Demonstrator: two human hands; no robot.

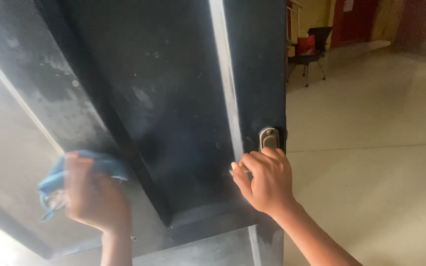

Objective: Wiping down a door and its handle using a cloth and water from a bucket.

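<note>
A dark metal door (173, 88) fills most of the view, dusty and smeared. My left hand (92, 197) presses a light blue cloth (57, 180) against the door's lower left panel; the hand looks blurred. My right hand (267, 180) is closed around the door handle, which is mostly hidden under the fingers. Just above that hand sits the silver lock plate (268, 138) near the door's right edge. A pale vertical strip (225, 74) runs down the door left of the lock.
To the right of the door lies a shiny pale tiled floor (371, 148). A black chair (311, 54) with a red bag (305, 45) on it stands at the back, near a yellow wall and a red door (353, 19).
</note>
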